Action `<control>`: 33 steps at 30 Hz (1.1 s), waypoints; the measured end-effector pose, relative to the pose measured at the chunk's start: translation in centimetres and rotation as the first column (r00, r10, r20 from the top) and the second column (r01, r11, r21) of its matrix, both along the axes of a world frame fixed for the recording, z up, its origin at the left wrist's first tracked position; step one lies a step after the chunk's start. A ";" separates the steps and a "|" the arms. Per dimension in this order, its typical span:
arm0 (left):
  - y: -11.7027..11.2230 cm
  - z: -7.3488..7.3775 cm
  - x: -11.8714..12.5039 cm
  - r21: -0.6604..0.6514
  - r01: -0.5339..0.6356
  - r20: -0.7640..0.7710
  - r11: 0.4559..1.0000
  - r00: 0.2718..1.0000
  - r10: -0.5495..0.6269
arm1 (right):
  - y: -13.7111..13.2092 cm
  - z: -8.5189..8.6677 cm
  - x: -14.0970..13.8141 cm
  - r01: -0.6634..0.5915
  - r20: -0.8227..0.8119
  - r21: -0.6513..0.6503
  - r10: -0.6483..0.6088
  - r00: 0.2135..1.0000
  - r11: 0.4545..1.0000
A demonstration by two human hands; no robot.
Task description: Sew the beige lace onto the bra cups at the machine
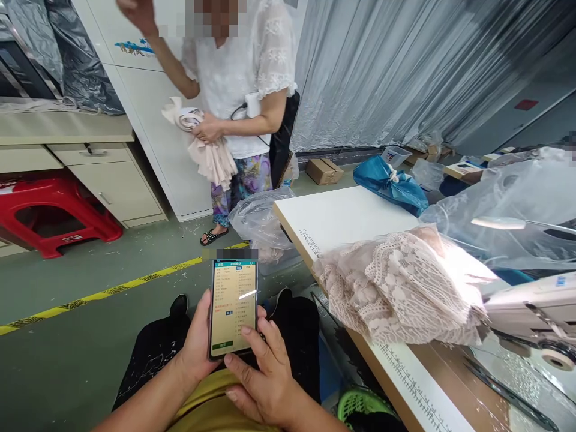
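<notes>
Above my lap, my left hand point(197, 336) is wrapped round a smartphone point(234, 300) from its left side, with fingertips showing past the right edge. The lit screen has rows of text and a green button at the bottom. My right hand point(267, 372) is at the phone's lower right with its fingers apart. A fingertip lies over the lower right of the screen, and the thumb is close to the bottom edge. Right of my hands, a heap of pale pink lace fabric point(396, 282) lies on the sewing table point(328, 210), against the sewing machine point(535, 312).
A person point(238, 78) stands ahead, holding pale fabric point(213, 153). Tweezers point(508, 390) lie near the machine. A blue bag point(389, 180) sits behind the table, and a green basket point(360, 401) below it. A red stool point(58, 207) stands left. Yellow tape point(112, 291) crosses the floor.
</notes>
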State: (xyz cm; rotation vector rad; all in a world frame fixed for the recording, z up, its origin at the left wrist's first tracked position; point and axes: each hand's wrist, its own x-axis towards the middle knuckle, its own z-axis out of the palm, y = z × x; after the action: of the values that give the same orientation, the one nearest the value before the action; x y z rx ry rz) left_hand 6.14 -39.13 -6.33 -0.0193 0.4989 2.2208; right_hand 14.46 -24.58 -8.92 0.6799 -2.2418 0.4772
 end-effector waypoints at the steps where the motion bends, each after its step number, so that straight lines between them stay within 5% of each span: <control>1: 0.0 0.0 0.0 0.003 -0.002 -0.001 1.000 1.000 0.002 | 0.0 0.0 0.0 0.003 -0.002 -0.003 -0.003 1.000 1.000; 22: 0.1 -0.7 -0.4 -0.139 -0.077 0.088 0.987 0.992 0.089 | -0.4 -0.2 -0.6 0.010 0.058 -0.028 -0.008 0.998 1.000; 33: 0.1 -0.5 -0.5 -0.004 -0.043 0.016 0.999 0.999 0.043 | -0.3 -0.4 -0.4 -0.001 0.042 -0.009 0.001 0.999 1.000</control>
State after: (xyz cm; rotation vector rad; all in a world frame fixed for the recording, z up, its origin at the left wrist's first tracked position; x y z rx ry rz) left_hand 5.65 -39.08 -6.85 -0.0499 0.4988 2.2601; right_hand 14.01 -24.86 -9.35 0.6723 -2.2774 0.5058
